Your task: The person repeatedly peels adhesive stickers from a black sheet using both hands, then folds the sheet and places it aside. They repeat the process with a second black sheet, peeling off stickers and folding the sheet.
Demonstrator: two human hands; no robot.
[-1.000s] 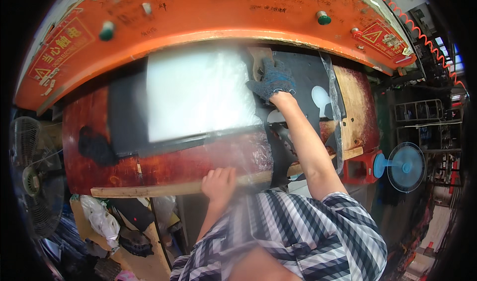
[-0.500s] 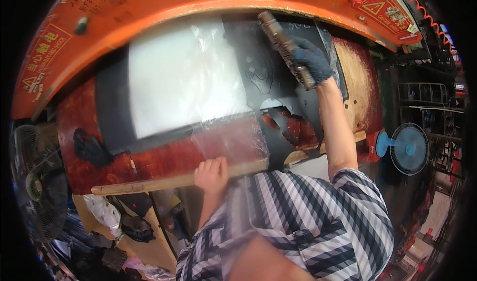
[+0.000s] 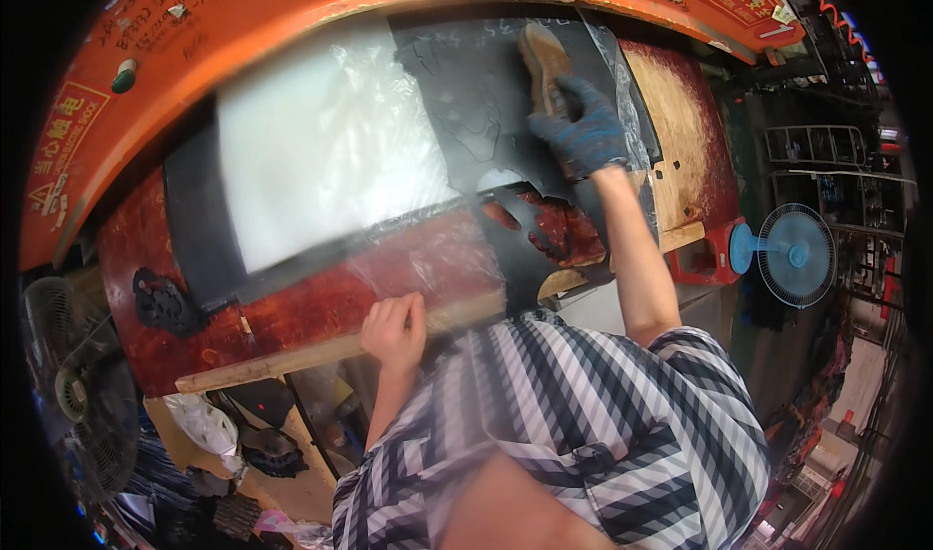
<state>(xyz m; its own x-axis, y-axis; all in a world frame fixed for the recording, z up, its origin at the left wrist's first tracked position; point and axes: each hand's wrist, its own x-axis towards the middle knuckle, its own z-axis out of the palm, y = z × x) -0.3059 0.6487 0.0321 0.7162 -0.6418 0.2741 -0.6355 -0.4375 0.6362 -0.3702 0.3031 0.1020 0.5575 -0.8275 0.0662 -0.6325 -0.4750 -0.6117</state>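
Note:
My right hand (image 3: 583,132), in a dark blue-grey glove, is closed around a long, brown, sole-shaped cutting die (image 3: 546,59). The die is above the far part of a black sheet (image 3: 466,93), which has outlines on it and cut-out holes at its near end. My bare left hand (image 3: 394,331) rests at the wooden front edge (image 3: 292,360) of the red board (image 3: 282,322), fingers loosely bent and side by side, with nothing seen in them. Beside the black sheet lies a white sheet (image 3: 311,152), partly covered by clear plastic film (image 3: 428,249).
An orange machine beam (image 3: 321,16) arches across the far side. On the board's left lies a black cut-out scrap (image 3: 165,302). A blue fan (image 3: 797,254) stands at right, a dark fan (image 3: 78,385) at left. Scraps and plastic (image 3: 204,424) lie below the board.
The cutting die has turned in my right hand, its broad brown face now showing instead of its edge. My left hand stays at the board's edge. The whole view has shifted slightly.

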